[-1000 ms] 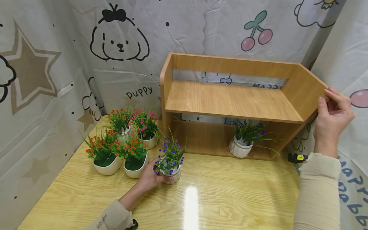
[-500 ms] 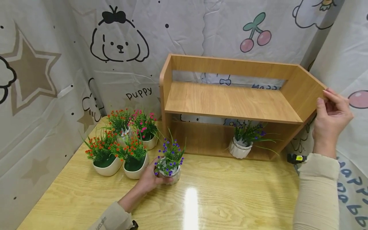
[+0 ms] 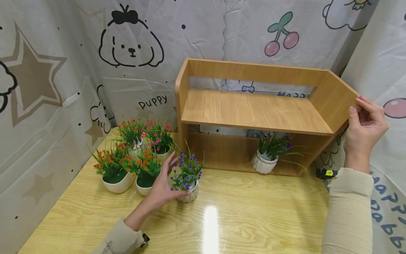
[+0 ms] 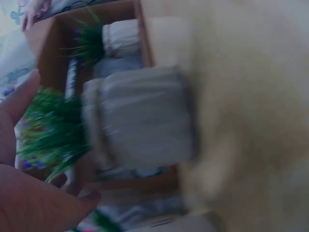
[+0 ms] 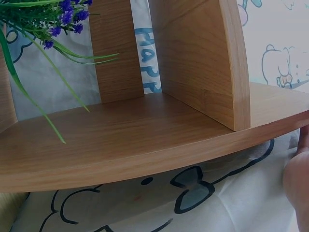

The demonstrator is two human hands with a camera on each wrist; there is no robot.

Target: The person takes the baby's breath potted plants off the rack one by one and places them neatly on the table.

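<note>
In the head view a white pot with purple flowers (image 3: 188, 194) stands upright on the table, left of centre. My left hand (image 3: 160, 188) is beside it, fingers spread upward and thumb straight along the pot's front. In the left wrist view this pot (image 4: 145, 118) appears sideways and blurred, with the left hand's fingers spread around its leaves. My right hand (image 3: 364, 132) pinches the front edge of the wooden shelf's right side panel (image 3: 339, 102). The right wrist view shows only part of the right hand (image 5: 297, 179), against the wooden shelf (image 5: 145, 145).
Left of the left hand, several pots stand close together, including orange flowers (image 3: 115, 185) and pink flowers (image 3: 163, 155). Another white pot with purple flowers (image 3: 264, 164) sits at the right of the shelf's lower level. A black object (image 3: 325, 173) is by the right sleeve. Printed cloth hangs behind.
The fingers of my left hand have loosened from the purple-flowered pot and spread, and the hand has drawn slightly left. The pot keeps its place. My right hand stays at the shelf.
</note>
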